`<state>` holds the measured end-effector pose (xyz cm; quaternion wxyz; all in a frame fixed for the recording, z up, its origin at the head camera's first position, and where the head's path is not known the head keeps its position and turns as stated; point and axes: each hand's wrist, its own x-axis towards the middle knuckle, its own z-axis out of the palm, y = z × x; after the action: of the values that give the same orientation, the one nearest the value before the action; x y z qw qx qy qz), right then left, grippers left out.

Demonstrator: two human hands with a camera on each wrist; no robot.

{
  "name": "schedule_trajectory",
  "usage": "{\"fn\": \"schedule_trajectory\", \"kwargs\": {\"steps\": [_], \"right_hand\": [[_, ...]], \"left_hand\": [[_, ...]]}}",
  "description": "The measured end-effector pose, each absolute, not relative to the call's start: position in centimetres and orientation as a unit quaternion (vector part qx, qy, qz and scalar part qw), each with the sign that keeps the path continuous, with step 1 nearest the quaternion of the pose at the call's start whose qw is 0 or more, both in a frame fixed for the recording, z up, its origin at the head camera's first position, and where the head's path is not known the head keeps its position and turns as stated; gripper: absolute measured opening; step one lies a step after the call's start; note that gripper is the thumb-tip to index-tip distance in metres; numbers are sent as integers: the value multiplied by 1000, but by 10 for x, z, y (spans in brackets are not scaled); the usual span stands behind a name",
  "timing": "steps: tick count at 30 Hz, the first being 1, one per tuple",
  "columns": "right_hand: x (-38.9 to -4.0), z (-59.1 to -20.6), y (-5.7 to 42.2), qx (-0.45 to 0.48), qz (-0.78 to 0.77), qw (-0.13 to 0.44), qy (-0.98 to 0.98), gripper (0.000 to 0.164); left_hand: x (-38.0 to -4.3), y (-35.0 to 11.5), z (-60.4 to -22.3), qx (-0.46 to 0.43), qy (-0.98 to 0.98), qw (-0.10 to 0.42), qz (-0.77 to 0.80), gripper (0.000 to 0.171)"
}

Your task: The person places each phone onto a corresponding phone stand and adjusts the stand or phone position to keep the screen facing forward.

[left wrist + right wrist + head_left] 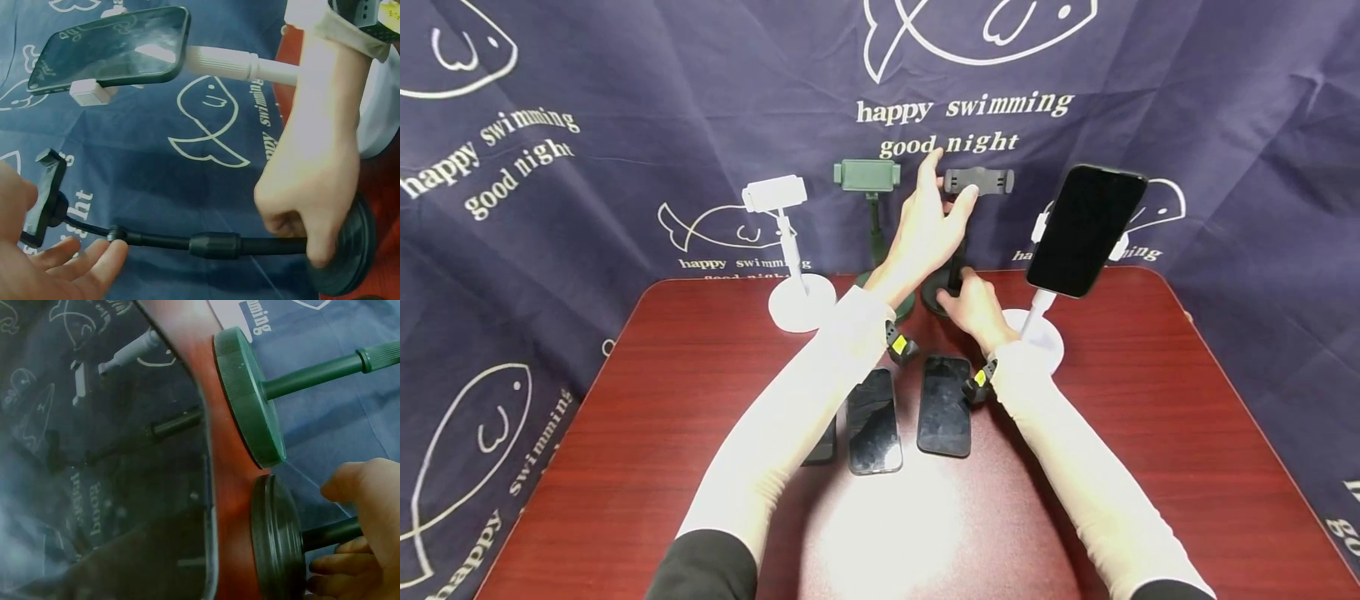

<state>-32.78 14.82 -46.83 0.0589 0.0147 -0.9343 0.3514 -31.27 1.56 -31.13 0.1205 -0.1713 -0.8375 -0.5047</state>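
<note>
A black phone stand [978,181] stands toward the back of the table, its holder bare. Beside that holder, my left hand [927,223] has its fingers spread; in the head view the thumb overlaps the holder's lower edge. In the left wrist view the left fingers [94,265] extend below the stand's thin neck, and I cannot tell whether they touch it. My right hand [976,310] holds the bottom of the pole, with a digit down at the round base [357,250]. The right wrist view has the pole [331,534] running between thumb and fingers.
Left of the black stand are a green phone stand [867,175] and a white one [775,193]. At right, another white stand [1037,333] carries a black phone [1086,231]. Several phones lie in front, including one [874,421] and another [945,408] near the right wrist.
</note>
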Motion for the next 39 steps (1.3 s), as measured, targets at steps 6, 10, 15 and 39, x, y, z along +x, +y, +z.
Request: {"fn": "schedule_trajectory", "kwargs": {"steps": [6,10,15,39], "right_hand": [[-330,-466,146,6,353,56,-934,42],[-332,-465,146,9,356,67,-932,46],[-333,-463,147,14,350,73,-934,43],[-349,-465,152,35,277,76,-957,16]], "left_hand": [[-316,17,-324,-169,-834,108,-514,89],[-320,18,-332,-159,-840,84,-513,90],[-326,19,-345,-144,-857,60,-492,83],[-346,34,-385,-135,-906,45,-399,49]]}}
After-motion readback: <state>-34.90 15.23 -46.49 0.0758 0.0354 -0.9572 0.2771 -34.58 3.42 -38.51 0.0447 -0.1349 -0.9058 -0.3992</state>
